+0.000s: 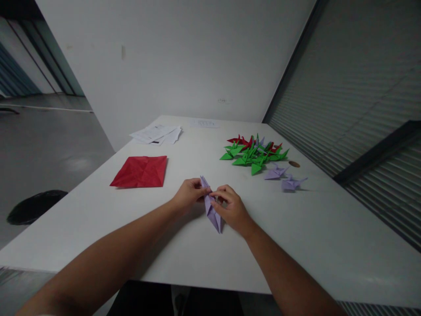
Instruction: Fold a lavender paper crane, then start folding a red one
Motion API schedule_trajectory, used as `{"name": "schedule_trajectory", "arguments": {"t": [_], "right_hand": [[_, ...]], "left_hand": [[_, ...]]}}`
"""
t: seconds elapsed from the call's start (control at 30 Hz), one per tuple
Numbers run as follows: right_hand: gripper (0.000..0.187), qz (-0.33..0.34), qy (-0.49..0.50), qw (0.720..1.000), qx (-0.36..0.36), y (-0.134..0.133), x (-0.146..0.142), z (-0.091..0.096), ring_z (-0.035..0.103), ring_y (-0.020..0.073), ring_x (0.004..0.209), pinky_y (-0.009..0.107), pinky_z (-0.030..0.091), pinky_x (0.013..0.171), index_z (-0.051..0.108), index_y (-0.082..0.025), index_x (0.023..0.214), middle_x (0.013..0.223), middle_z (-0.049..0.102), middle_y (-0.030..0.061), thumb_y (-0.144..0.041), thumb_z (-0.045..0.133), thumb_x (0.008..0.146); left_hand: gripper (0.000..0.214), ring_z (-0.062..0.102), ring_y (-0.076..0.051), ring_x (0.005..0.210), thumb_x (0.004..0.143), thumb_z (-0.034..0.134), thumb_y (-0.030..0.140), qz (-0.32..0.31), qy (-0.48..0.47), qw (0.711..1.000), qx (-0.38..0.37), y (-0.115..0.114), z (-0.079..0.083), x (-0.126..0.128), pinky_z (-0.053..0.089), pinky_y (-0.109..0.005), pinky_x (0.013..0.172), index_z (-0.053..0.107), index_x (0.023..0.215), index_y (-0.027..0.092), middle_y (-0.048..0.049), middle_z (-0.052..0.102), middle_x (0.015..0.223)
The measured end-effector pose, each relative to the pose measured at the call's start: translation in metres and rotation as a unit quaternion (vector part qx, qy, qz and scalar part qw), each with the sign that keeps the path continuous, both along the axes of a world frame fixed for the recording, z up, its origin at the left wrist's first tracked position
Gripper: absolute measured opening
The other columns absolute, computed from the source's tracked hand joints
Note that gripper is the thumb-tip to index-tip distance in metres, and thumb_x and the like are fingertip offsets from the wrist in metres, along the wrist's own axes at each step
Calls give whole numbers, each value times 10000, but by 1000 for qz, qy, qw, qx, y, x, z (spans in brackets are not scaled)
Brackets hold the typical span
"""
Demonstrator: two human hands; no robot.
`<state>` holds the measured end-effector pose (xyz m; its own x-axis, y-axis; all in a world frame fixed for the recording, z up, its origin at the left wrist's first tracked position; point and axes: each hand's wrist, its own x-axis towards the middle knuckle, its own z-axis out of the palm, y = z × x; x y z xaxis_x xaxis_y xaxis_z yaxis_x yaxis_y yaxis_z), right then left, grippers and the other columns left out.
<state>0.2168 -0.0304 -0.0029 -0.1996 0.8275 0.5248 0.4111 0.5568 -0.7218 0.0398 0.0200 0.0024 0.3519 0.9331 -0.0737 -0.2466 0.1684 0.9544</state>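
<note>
A long, narrow piece of folded purple origami paper (213,216) is held between my two hands, just above the near part of the table. My left hand (190,194) pinches its upper left edge with thumb and fingers. From the right, my right hand (232,207) grips the same paper near its middle, thumb and fingertips close together. One pointed end sticks up past my left hand, and the other points down toward me. My fingers hide part of the middle folds.
Green paper cranes (248,156) are piled with red ones at the back right. Two purple paper cranes (292,183) and a brown round object (294,164) lie nearby. Creased red paper (141,172) and printed sheets (157,134) lie left on the white table (98,219). Blinds (348,96) border the right.
</note>
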Motion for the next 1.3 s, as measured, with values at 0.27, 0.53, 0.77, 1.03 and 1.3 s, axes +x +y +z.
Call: {"name": "schedule_trajectory", "arguments": {"t": [0.27, 0.53, 0.77, 1.03, 1.3], "right_hand": [[272, 7, 118, 974, -194, 6, -7, -16, 633, 161, 741, 288, 525, 657, 526, -218, 961, 851, 624, 2, -338, 711, 802], [289, 39, 152, 948, -276, 7, -6, -12, 646, 167, 751, 289, 502, 688, 609, -187, 960, 835, 659, 23, -391, 723, 790], [292, 52, 189, 936, -294, 8, -6, -10, 663, 170, 756, 293, 504, 710, 654, -177, 942, 847, 710, 38, -393, 741, 765], [265, 45, 163, 946, -276, 6, -3, -7, 676, 176, 765, 280, 502, 691, 664, -172, 961, 869, 736, 57, -393, 679, 814], [220, -27, 35, 979, -200, 0, -8, -5, 645, 165, 634, 249, 459, 574, 611, -192, 938, 721, 676, 16, -403, 626, 879]], "left_hand": [[296, 615, -135, 579, 653, 844, 341, 37, 57, 996, 64, 0, -1, 1, 541, -282, 586, 634, 692, 136, -6, 631, 629], [350, 584, -117, 561, 627, 856, 383, 26, 64, 995, 75, 4, -3, -1, 531, -276, 582, 614, 674, 135, 20, 605, 595], [360, 612, -120, 585, 631, 869, 393, 48, 30, 996, 70, 2, -1, -1, 543, -277, 606, 645, 709, 123, -7, 658, 641], [355, 606, -116, 574, 645, 862, 399, 67, 18, 994, 82, 0, -1, 2, 540, -275, 604, 644, 711, 127, 0, 657, 630], [296, 553, -109, 557, 699, 816, 371, 77, 121, 976, 163, -3, -5, 4, 426, -228, 539, 627, 652, 148, 20, 612, 584]]}}
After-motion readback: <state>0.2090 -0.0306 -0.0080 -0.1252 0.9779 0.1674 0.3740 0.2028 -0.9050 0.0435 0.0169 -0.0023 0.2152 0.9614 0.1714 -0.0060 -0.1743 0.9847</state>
